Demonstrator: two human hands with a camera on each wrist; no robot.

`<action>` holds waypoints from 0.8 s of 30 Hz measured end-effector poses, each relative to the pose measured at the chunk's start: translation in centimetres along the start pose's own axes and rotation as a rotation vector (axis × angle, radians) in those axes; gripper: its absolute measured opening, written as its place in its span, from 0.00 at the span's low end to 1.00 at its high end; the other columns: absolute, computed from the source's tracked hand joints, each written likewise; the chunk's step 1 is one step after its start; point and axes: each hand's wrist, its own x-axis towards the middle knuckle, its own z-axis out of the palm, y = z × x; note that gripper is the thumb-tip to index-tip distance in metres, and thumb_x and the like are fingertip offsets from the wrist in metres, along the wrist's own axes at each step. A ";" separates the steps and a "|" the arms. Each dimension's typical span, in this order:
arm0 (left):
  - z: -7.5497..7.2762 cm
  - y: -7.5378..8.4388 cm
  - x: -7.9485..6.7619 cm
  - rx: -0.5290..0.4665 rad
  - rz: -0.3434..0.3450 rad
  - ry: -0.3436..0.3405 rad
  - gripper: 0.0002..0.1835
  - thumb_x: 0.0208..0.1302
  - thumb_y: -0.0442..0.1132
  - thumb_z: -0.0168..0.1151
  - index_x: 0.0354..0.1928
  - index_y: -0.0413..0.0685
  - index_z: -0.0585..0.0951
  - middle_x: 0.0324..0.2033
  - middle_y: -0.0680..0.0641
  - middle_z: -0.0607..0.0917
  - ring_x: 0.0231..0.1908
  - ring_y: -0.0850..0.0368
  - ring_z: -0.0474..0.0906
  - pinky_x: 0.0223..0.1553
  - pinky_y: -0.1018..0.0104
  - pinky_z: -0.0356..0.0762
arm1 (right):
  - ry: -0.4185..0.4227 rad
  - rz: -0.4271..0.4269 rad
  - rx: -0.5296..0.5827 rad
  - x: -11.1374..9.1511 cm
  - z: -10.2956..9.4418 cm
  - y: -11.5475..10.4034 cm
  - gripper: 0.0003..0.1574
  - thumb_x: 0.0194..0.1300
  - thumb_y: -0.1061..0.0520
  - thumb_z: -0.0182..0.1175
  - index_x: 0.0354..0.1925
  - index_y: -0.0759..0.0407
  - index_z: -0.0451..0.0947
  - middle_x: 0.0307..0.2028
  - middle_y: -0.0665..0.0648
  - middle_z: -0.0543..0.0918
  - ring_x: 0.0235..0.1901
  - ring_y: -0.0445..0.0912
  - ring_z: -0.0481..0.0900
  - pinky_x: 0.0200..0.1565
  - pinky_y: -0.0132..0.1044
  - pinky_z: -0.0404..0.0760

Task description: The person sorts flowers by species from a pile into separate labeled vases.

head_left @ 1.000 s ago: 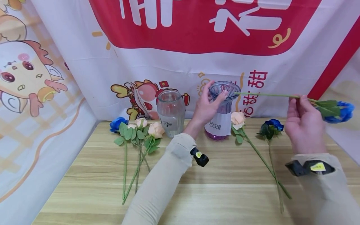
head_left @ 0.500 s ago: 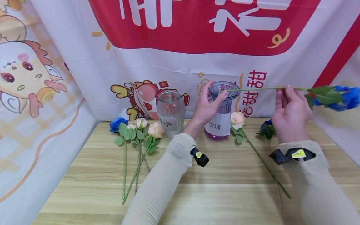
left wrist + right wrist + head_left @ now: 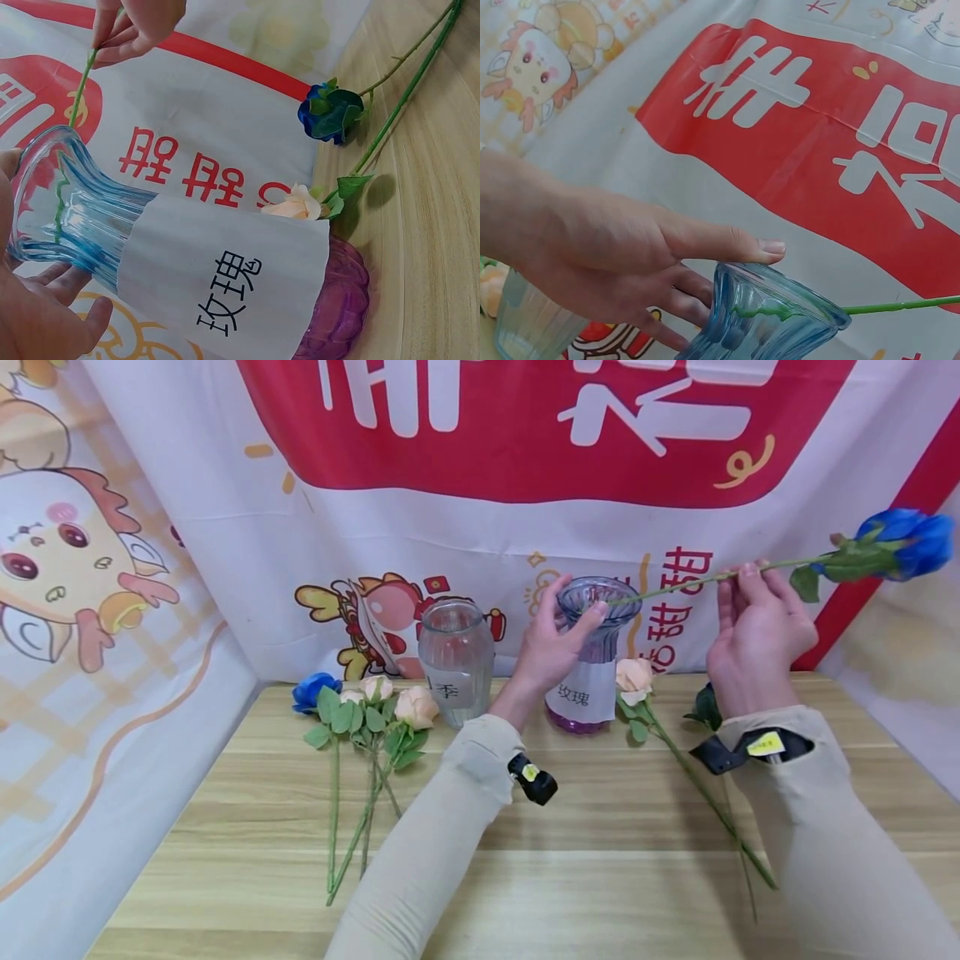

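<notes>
My left hand (image 3: 553, 643) grips a flared blue-and-purple glass vase (image 3: 597, 647) near its rim, thumb on the near side. A white paper label (image 3: 225, 270) with black characters wraps the vase. To the right, my right hand (image 3: 757, 631) pinches the green stem of a blue rose (image 3: 903, 545), whose bloom points up and right. The stem's lower end is inside the vase mouth, seen through the glass in the left wrist view. In the right wrist view the left thumb lies on the rim, and the green stem (image 3: 900, 306) enters from the right.
Left of the vase stands a clear glass vase (image 3: 456, 664) with a label. Blue and peach flowers (image 3: 360, 710) lie at the table's left. A peach rose (image 3: 634, 678) and another blue rose (image 3: 331, 112) lie on the right. A printed cloth (image 3: 525, 539) hangs behind.
My right hand has moved left and up, bringing the blue rose's stem end into the vase mouth and tilting its bloom upward. The left hand stays on the vase.
</notes>
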 end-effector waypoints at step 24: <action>-0.1 -0.2 0.2 0.012 -0.005 -0.003 0.41 0.73 0.65 0.63 0.82 0.76 0.58 0.77 0.46 0.70 0.77 0.43 0.68 0.70 0.39 0.75 | 0.083 -0.176 -0.059 -0.6 0.5 1.1 0.13 0.61 0.60 0.78 0.46 0.56 0.91 0.50 0.53 0.88 0.49 0.46 0.89 0.52 0.30 0.89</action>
